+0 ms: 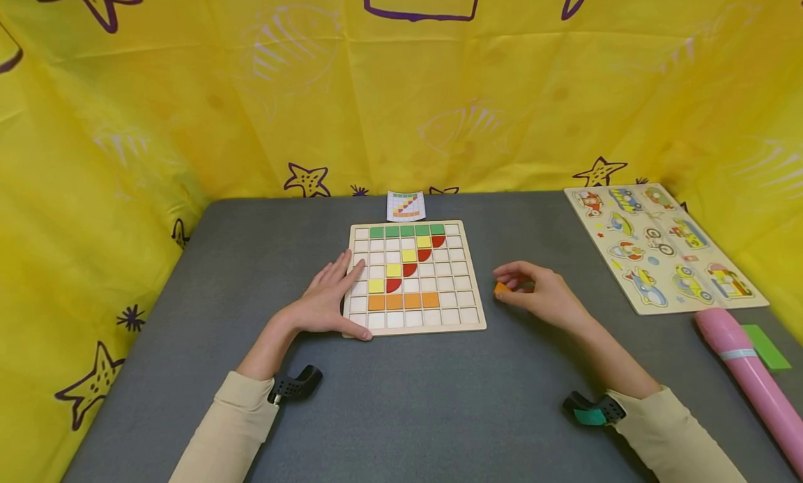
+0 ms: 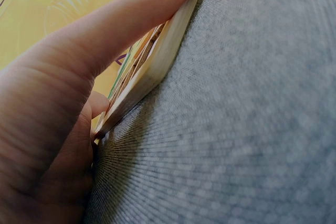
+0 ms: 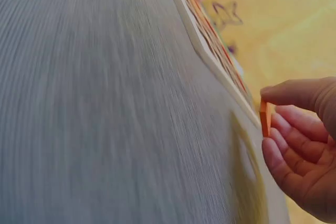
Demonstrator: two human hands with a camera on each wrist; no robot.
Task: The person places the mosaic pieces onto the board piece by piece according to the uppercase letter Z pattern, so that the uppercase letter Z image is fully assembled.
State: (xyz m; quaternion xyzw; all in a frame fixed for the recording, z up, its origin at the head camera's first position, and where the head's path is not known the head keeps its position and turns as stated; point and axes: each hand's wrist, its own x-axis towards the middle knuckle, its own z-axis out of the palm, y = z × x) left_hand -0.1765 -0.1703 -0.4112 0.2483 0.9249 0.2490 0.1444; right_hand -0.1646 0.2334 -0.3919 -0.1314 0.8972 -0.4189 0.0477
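Observation:
A wooden grid board (image 1: 460, 268) lies on the table before me. Green squares (image 1: 407, 231) line its top, yellow squares (image 1: 393, 270) and red quarter-circles (image 1: 410, 270) step diagonally, and several orange squares (image 1: 412, 300) form a row lower down. My left hand (image 1: 326, 298) rests spread over the board's left edge, its thumb (image 2: 142, 11) on the near rim in the left wrist view. To the right of the board, my right hand (image 1: 542, 293) pinches an orange tile (image 3: 265, 117) between thumb and fingertips, just above the table.
Behind the board lies a small pattern card (image 1: 406, 206) showing a similar coloured figure. A vehicle puzzle board (image 1: 665, 249) occupies the right back. Nearer are a pink cylindrical object (image 1: 749, 378) and a flat green piece (image 1: 767, 348). A yellow cloth (image 1: 389, 86) hangs behind the table (image 1: 426, 413).

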